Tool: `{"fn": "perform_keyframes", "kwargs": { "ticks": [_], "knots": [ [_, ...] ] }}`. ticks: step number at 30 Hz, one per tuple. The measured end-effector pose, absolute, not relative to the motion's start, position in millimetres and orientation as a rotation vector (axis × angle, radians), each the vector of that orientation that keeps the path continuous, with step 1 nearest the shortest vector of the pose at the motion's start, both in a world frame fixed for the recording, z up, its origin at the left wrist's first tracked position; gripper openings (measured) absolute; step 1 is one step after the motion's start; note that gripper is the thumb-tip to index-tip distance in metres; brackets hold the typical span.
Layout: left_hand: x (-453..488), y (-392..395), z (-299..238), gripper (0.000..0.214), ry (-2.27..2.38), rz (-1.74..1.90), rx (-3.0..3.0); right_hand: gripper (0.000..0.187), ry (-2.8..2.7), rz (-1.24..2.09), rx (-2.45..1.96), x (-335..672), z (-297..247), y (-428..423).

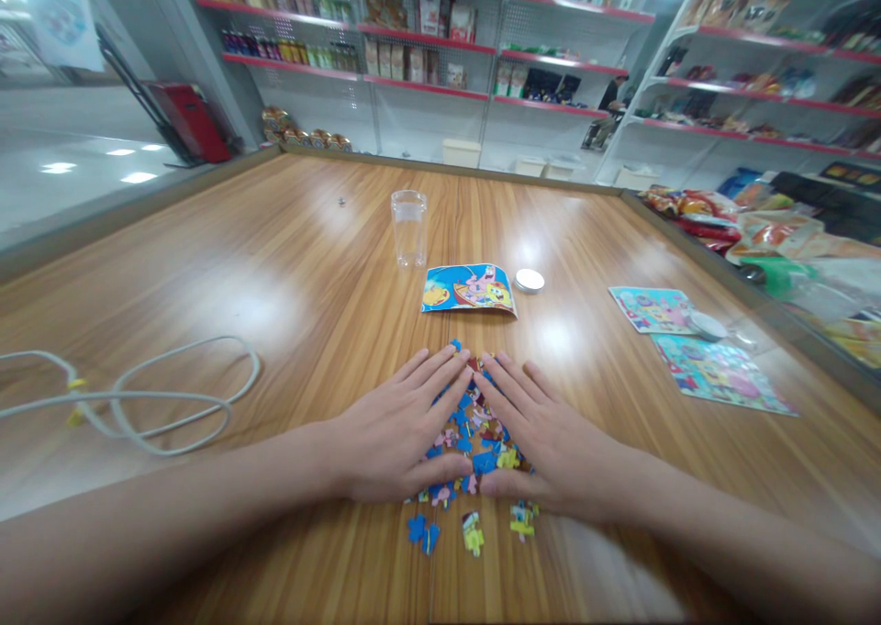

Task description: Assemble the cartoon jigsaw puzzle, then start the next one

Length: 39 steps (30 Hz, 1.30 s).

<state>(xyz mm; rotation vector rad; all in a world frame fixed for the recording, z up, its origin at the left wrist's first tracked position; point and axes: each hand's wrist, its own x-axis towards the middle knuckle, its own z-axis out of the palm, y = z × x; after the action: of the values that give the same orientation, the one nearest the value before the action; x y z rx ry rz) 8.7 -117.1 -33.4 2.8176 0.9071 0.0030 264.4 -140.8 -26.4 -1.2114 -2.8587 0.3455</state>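
Observation:
Both palms face down over a pile of jigsaw puzzle pieces in blue, yellow, pink and brown. My left hand lies flat along the pile's left side, fingers stretched forward. From the other side, my right hand covers the pile's right edge with its fingers extended too. The fingertips almost meet at the far end, and pieces show in the gap between the hands. Several loose pieces lie nearer to me. Beyond the fingertips is a picture card with cartoon figures, its right edge curled up.
A clear plastic cup stands behind the card, with a white round lid to the right. Two more picture cards lie at right under another lid. A pale cable loops at left. Stocked shelves line the back.

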Motion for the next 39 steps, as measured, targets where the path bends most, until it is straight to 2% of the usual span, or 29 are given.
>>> {"fn": "perform_keyframes", "kwargs": {
  "ticks": [4, 6, 11, 17, 28, 35, 39],
  "knots": [
    [8.3, -116.6, -33.7, 0.093, 0.889, 0.023, 2.819, 0.073, -2.861, 0.317, -1.217, 266.6, -26.1, -141.6],
    [8.2, -116.3, -34.4, 0.095, 0.884, 0.039, 2.819, 0.067, -2.851, 0.285, -1.216, 267.1, -26.3, -142.3],
    [7.3, -116.3, -35.6, 0.100, 0.870, 0.065, 2.833, 0.085, -2.851, 0.296, -1.199, 266.7, -27.0, -142.6],
    [7.7, -116.1, -34.6, 0.100, 0.858, 0.047, 2.827, 0.087, -2.869, 0.328, -1.200, 266.6, -25.3, -141.9],
    [9.2, -117.8, -36.6, 0.101, 0.884, 0.057, 2.817, 0.104, -2.852, 0.339, -1.202, 264.5, -25.5, -143.1],
    [11.9, -118.0, -35.3, 0.100, 0.904, 0.063, 2.816, 0.107, -2.841, 0.338, -1.199, 264.3, -26.4, -142.4],
    [11.8, -118.3, -33.7, 0.098, 0.895, 0.045, 2.816, 0.098, -2.857, 0.320, -1.214, 263.1, -26.7, -142.8]
  ]
}}
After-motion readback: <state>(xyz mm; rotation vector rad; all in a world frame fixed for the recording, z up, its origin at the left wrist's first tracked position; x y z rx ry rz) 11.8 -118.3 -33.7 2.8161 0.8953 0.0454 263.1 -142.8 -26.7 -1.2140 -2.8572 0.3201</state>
